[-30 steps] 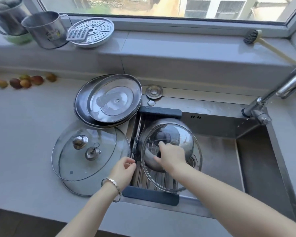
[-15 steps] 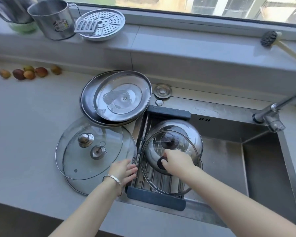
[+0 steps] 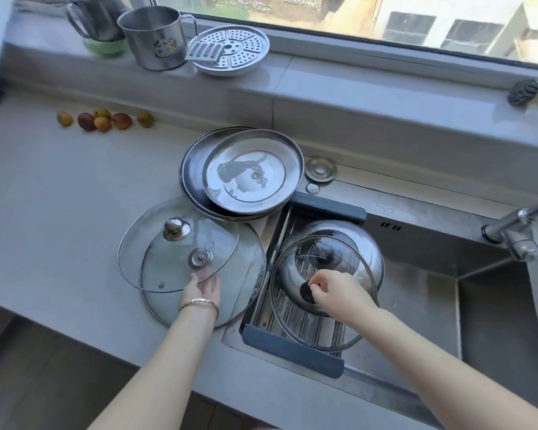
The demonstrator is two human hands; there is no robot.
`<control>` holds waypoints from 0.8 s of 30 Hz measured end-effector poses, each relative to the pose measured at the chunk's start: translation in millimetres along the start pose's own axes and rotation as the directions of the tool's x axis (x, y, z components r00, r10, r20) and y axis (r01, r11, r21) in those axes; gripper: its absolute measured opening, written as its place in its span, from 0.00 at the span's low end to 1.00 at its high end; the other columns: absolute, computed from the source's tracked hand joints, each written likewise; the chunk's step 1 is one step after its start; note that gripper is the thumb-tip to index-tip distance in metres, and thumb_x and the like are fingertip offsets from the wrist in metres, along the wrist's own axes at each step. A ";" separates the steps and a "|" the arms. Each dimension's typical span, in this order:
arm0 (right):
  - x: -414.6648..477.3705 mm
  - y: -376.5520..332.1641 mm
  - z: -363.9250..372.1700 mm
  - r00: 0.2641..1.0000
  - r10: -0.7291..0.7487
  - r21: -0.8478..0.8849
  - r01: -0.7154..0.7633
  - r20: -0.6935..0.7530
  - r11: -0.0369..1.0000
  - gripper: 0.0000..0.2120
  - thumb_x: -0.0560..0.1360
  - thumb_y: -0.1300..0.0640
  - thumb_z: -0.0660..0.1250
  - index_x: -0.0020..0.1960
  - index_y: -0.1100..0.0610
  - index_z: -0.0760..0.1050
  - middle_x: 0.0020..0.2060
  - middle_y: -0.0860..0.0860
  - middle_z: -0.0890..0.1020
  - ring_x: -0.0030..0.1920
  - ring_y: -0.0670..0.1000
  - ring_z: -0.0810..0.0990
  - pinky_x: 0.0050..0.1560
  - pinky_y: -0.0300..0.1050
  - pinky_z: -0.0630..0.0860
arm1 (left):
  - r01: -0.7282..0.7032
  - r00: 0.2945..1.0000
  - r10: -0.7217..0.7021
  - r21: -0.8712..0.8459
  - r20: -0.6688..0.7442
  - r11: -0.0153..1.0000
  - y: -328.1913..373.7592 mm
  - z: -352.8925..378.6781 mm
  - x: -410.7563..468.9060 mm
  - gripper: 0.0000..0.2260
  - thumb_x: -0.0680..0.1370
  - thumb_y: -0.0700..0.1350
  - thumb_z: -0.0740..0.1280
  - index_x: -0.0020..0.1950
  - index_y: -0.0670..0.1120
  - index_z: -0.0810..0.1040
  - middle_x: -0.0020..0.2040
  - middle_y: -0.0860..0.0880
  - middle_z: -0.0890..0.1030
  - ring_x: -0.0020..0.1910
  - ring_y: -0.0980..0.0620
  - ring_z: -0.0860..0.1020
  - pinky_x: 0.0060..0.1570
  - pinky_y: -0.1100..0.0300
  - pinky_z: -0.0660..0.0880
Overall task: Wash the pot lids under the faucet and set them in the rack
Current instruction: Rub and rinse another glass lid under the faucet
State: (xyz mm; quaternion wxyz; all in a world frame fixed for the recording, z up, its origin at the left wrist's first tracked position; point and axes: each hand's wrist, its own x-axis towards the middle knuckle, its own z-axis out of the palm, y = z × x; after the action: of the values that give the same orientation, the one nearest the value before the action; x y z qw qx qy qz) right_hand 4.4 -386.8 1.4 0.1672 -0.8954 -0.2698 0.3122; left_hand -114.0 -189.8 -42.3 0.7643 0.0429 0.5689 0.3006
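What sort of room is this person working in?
Most likely a home kitchen: a steel sink with a faucet, set in a countertop below a window, a drying rack across the basin holding a glass lid, and more pot lids stacked beside it.

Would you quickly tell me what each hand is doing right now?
Left hand: open, fingers straight over the stacked glass lids on the counter.
Right hand: closed, fingers pinch the black knob of the glass lid in the rack.
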 end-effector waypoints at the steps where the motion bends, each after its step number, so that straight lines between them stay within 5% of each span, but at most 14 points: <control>1: -2.2 1.6 0.6 1.000 -0.005 0.005 0.004 0.010 1.000 0.13 0.78 0.54 0.57 0.56 0.53 0.77 0.46 0.49 0.81 0.44 0.50 0.76 0.46 0.43 0.73 | -0.029 1.000 0.029 -0.011 0.006 1.000 1.6 -2.3 2.1 0.13 0.83 0.41 0.52 0.40 0.44 0.69 0.71 0.46 0.69 0.71 0.51 0.67 0.69 0.56 0.63; 8: -5.3 5.8 8.0 0.997 0.011 0.078 -0.017 0.078 0.997 0.12 0.77 0.57 0.57 0.55 0.54 0.78 0.48 0.50 0.83 0.48 0.50 0.80 0.50 0.44 0.77 | -0.212 0.977 0.212 -0.004 -0.017 0.977 20.6 -23.0 4.0 0.15 0.80 0.29 0.50 0.40 0.47 0.63 0.70 0.36 0.67 0.66 0.41 0.72 0.63 0.48 0.68; 11: -1.2 -0.8 15.8 0.995 0.007 0.148 -0.022 0.102 0.989 0.10 0.76 0.59 0.57 0.49 0.52 0.77 0.44 0.50 0.84 0.44 0.50 0.81 0.50 0.45 0.78 | -0.266 0.963 0.267 0.018 -0.030 0.964 33.1 -34.4 -4.0 0.15 0.79 0.27 0.50 0.40 0.45 0.63 0.64 0.32 0.70 0.48 0.43 0.80 0.45 0.53 0.79; 15: 6.4 -23.2 24.0 0.991 -0.015 0.231 -0.016 0.131 0.973 0.09 0.76 0.59 0.58 0.46 0.50 0.76 0.39 0.50 0.84 0.42 0.49 0.82 0.47 0.41 0.76 | -0.329 0.939 0.333 0.054 -0.086 0.943 45.6 -44.1 -26.6 0.14 0.76 0.25 0.55 0.39 0.43 0.65 0.43 0.36 0.74 0.31 0.48 0.81 0.26 0.59 0.79; 19: 15.7 -48.8 18.3 0.998 -0.057 0.325 0.046 0.026 0.945 0.10 0.77 0.55 0.59 0.49 0.54 0.80 0.42 0.50 0.83 0.46 0.50 0.81 0.51 0.42 0.75 | -0.522 0.842 0.530 0.093 -0.101 0.848 42.9 -30.8 -67.7 0.16 0.74 0.24 0.58 0.38 0.45 0.67 0.36 0.41 0.73 0.21 0.56 0.78 0.28 0.62 0.79; 24: 26.5 -70.9 -1.9 0.991 -0.087 0.491 0.124 -0.096 0.862 0.14 0.76 0.51 0.59 0.40 0.59 0.77 0.36 0.51 0.79 0.43 0.56 0.79 0.52 0.55 0.77 | -0.671 0.741 0.671 0.099 0.033 0.735 25.8 -2.2 -119.2 0.16 0.74 0.24 0.59 0.40 0.46 0.68 0.35 0.43 0.76 0.28 0.54 0.78 0.30 0.65 0.77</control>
State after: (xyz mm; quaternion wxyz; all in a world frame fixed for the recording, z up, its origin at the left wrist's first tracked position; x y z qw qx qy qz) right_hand -3.7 -314.9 23.6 0.4176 -0.8169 -0.2232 0.3294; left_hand -147.1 -229.9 68.0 0.5999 0.2841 0.5322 0.5255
